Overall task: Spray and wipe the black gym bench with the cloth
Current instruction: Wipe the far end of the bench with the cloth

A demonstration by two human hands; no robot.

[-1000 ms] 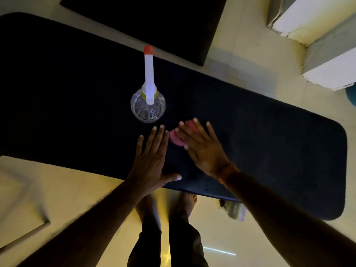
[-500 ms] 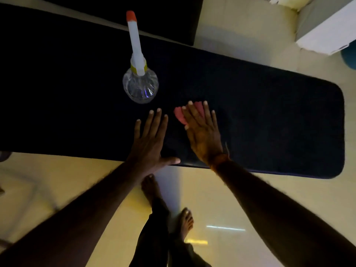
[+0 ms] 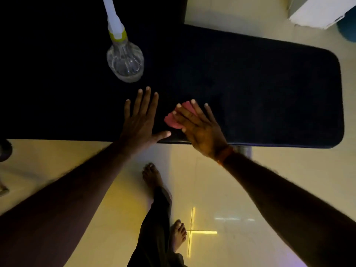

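Note:
The black gym bench (image 3: pixel 260 89) runs across the upper half of the view, its rounded end at the right. A small pink cloth (image 3: pixel 172 121) lies on it near the front edge, pressed flat under the fingers of my right hand (image 3: pixel 198 128). My left hand (image 3: pixel 141 120) rests flat on the bench just left of the cloth, fingers spread, holding nothing. A clear spray bottle (image 3: pixel 125 60) with a white nozzle and yellow collar stands on the bench behind my left hand.
Pale tiled floor (image 3: pixel 221 189) lies in front of the bench, with my bare feet (image 3: pixel 154 178) on it. A white box-like object (image 3: pixel 316 10) sits at the top right. Another dark surface (image 3: pixel 154 10) lies beyond the bench.
My right hand has slid the pink cloth toward the bench's front edge. The view has shifted; the bottle now sits higher in frame. My left hand stays flat on the bench.

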